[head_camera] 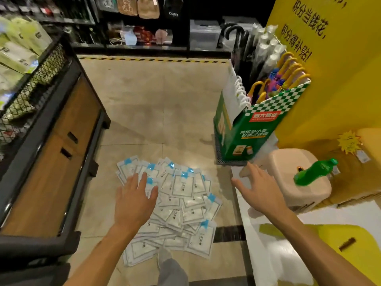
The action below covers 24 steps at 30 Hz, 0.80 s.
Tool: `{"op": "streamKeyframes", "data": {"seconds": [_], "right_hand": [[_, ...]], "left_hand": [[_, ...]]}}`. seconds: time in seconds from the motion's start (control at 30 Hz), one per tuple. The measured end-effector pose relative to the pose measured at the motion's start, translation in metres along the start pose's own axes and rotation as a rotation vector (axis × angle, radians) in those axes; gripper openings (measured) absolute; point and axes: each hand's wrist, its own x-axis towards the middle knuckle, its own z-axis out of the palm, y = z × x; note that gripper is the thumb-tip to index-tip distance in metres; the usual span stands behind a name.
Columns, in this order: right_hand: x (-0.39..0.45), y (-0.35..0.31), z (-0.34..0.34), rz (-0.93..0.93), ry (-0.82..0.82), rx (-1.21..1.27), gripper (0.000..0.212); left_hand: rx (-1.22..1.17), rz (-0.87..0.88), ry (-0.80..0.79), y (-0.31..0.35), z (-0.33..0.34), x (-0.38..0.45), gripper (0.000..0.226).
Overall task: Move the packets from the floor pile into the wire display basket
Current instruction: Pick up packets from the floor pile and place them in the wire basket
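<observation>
A pile of white packets with blue tabs (181,201) lies on the tiled floor at the centre. My left hand (134,199) hovers over the pile's left side, fingers straight and spread, holding nothing. My right hand (257,186) is out to the right of the pile, open with fingers spread, above the floor by a pink stool. The wire display basket (39,79) sits on top of a wooden stand at the left; several pale green and white packs lie in it.
The wooden stand (57,157) with a dark frame fills the left. A green checkered box of umbrellas (253,129) stands at the right. A green bottle (315,172) lies on the pink stool (296,178). Yellow display boards (334,79) rise behind. Dark shelves line the back.
</observation>
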Motion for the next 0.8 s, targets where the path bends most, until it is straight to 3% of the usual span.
{"op": "streamKeyframes", "data": {"seconds": [0.3,0.8], "right_hand": [[0.167,-0.026,0.113,-0.007,-0.043,-0.067,0.096],[0.396,0.094,0.522,-0.018,-0.247,-0.103,0.095]], "left_hand": [[0.054,-0.052,-0.061,-0.045,0.103,0.161,0.072],[0.054,-0.114,-0.205,-0.07,0.52,0.385,0.074]]}}
